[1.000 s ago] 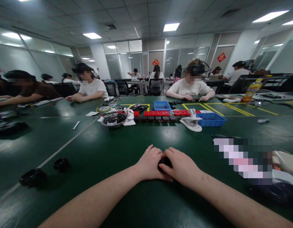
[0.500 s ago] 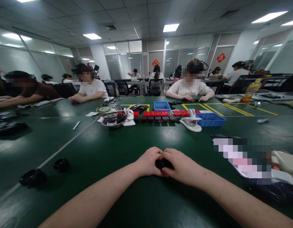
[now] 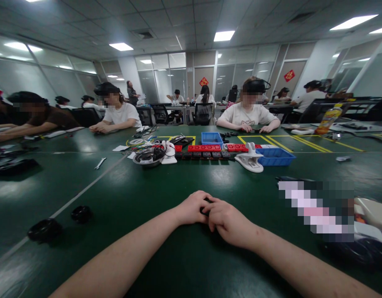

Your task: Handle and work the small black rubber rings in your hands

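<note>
Both my hands meet over the dark green table (image 3: 166, 256), around a small black object (image 3: 205, 209) that is mostly hidden by fingers. My left hand (image 3: 192, 208) is closed on its left side. Against its right side my right hand (image 3: 224, 217) has its fingers bent and pressed together. Two black ring-shaped parts lie on the table at the left, a larger one (image 3: 44, 230) and a smaller one (image 3: 81, 214).
Ahead are a metal bowl of cables (image 3: 147, 158), a red socket strip (image 3: 205, 148), a white clamp (image 3: 250, 158) and a blue bin (image 3: 276, 156). A wrench (image 3: 100, 163) lies front left. A blurred-out flat item is at right. Co-workers sit across the table.
The fingers of my right hand have curled further over the black object, so less of it shows. My right hand has shifted slightly. In the background a standing person has come into clearer view.
</note>
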Action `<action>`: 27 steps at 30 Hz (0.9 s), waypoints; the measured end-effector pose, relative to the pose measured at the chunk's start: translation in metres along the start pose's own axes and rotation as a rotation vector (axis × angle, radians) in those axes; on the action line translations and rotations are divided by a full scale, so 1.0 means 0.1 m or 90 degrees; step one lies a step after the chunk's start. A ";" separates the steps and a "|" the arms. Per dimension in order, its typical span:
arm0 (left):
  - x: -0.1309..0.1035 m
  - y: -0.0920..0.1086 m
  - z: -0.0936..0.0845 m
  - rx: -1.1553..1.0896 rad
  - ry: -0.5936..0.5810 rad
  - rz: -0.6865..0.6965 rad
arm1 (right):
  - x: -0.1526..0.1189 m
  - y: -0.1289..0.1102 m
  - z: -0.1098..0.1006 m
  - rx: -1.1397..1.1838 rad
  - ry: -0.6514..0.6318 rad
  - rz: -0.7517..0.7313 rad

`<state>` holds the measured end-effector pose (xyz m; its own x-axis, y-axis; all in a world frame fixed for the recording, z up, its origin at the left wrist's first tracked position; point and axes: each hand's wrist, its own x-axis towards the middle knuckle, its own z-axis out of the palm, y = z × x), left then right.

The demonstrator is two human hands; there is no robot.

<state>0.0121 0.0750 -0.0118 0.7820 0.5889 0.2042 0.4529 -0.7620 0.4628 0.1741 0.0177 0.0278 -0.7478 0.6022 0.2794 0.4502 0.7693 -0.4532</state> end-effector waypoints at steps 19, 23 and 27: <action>-0.03 0.32 0.09 0.115 0.061 -0.107 | 0.03 -0.05 -0.17 -0.180 -0.011 0.332; -0.03 0.30 0.12 0.114 0.075 -0.102 | 0.03 -0.05 -0.16 -0.179 -0.013 0.339; -0.02 0.25 0.11 0.082 0.065 -0.100 | 0.04 -0.06 -0.16 -0.164 -0.016 0.350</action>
<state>0.0262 0.0517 -0.0100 0.6531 0.7220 0.2284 0.6217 -0.6835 0.3825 0.1763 0.0193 0.0451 -0.3815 0.9234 0.0413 0.8753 0.3753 -0.3048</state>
